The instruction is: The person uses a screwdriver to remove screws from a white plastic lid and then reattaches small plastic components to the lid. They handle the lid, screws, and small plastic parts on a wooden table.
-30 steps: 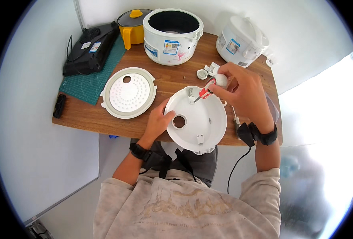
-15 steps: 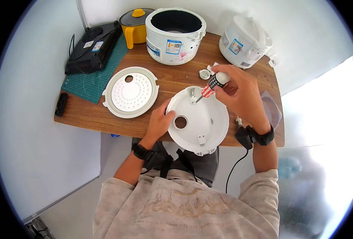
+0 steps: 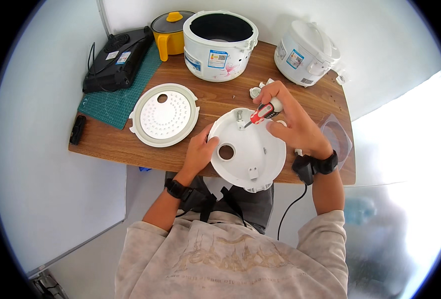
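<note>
A white round rice cooker lid shell (image 3: 248,149) lies tilted at the table's front edge, its hollow inside facing up. My left hand (image 3: 201,152) grips its left rim, thumb over the edge beside the round hole. In my right hand (image 3: 296,119) is a screwdriver with a red, white and black handle (image 3: 263,113), fingers closed around it. The screwdriver's tip meets, or comes very near, a small white bracket (image 3: 241,125) near the lid shell's upper edge; exact contact cannot be made out. Left of the shell lies a white inner lid plate (image 3: 164,115) with small dimples.
An open white rice cooker body (image 3: 220,50) stands at the back, beside a yellow pot (image 3: 169,37). A closed white rice cooker (image 3: 306,53) is at back right. Small white parts (image 3: 255,92) lie behind my right hand. A black appliance (image 3: 116,60) rests on the green cutting mat (image 3: 116,110).
The screwdriver handle has turned in my right hand, and the fingers have shifted and opened around it. The lid shell and my left hand stay nearly where they were.
</note>
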The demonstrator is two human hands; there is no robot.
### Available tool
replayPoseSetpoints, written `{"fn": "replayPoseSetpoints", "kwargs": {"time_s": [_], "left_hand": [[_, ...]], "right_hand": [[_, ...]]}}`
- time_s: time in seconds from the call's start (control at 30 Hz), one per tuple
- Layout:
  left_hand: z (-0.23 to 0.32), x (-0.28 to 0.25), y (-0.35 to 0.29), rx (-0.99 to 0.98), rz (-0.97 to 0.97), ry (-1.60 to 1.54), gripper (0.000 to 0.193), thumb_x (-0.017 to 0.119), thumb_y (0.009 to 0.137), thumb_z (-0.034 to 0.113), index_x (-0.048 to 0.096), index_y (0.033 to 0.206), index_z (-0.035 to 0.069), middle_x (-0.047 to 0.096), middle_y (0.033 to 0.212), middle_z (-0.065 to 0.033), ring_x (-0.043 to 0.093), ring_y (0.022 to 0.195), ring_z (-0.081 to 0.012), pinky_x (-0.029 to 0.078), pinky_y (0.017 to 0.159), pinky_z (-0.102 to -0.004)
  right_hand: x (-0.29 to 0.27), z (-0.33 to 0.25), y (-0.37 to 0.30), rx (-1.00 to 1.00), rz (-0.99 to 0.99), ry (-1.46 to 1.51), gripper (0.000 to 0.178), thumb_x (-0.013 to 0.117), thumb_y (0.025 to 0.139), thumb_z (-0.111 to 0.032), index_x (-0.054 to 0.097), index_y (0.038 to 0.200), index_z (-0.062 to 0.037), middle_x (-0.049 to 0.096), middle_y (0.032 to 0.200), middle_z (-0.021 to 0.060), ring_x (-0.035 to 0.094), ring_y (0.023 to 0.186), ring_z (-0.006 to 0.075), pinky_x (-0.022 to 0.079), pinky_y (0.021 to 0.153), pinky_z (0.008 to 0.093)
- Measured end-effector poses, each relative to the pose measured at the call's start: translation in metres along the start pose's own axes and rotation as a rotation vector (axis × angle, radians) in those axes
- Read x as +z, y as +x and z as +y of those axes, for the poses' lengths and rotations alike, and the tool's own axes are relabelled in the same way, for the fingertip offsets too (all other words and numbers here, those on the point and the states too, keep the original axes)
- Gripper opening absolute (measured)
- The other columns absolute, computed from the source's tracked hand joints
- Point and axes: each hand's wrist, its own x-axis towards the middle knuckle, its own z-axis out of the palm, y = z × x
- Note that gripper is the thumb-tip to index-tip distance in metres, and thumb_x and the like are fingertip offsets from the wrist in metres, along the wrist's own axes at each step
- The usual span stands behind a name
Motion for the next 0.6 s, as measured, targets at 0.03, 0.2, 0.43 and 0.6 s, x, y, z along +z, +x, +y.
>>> {"fn": "replayPoseSetpoints", "kwargs": {"time_s": [0.03, 0.2, 0.43, 0.6], "left_hand": [[0.000, 0.000, 0.001, 0.026, 0.005, -0.004, 0.046, 0.053, 0.089, 0.012, 0.056, 0.135, 0.002, 0.071, 0.106, -0.0161, 0.066, 0.087, -0.0195, 0.050, 0.082, -0.0315], [0.007, 0.002, -0.001, 0.024, 0.010, 0.029, 0.047, 0.054, 0.089, 0.012, 0.057, 0.135, 0.002, 0.071, 0.107, -0.0177, 0.067, 0.089, -0.0231, 0.051, 0.083, -0.0333], [0.009, 0.001, -0.003, 0.014, -0.021, 0.137, 0.049, 0.050, 0.087, 0.011, 0.058, 0.134, 0.003, 0.071, 0.102, -0.0211, 0.069, 0.084, -0.0279, 0.052, 0.079, -0.0349], [0.012, 0.003, -0.002, 0.017, 0.012, 0.138, 0.049, 0.050, 0.085, 0.010, 0.058, 0.132, 0.002, 0.071, 0.100, -0.0212, 0.069, 0.082, -0.0283, 0.052, 0.077, -0.0353]], "right_hand": [[-0.001, -0.005, 0.000, -0.005, -0.018, 0.003, 0.026, 0.068, 0.093, -0.012, 0.055, 0.115, -0.0062, 0.064, 0.107, 0.0093, 0.063, 0.093, 0.0242, 0.050, 0.080, 0.0355], [0.004, -0.025, 0.009, 0.135, 0.005, -0.167, 0.030, 0.070, 0.091, -0.016, 0.053, 0.113, -0.0055, 0.062, 0.101, 0.0105, 0.062, 0.088, 0.0251, 0.050, 0.078, 0.0350], [0.008, -0.014, 0.008, 0.082, 0.101, -0.250, 0.036, 0.070, 0.093, -0.024, 0.054, 0.119, -0.0053, 0.064, 0.106, 0.0108, 0.064, 0.086, 0.0259, 0.051, 0.075, 0.0350], [0.004, -0.011, 0.006, 0.136, 0.154, -0.001, 0.030, 0.063, 0.093, -0.014, 0.052, 0.119, -0.0049, 0.062, 0.101, 0.0121, 0.062, 0.090, 0.0267, 0.050, 0.078, 0.0348]]}}
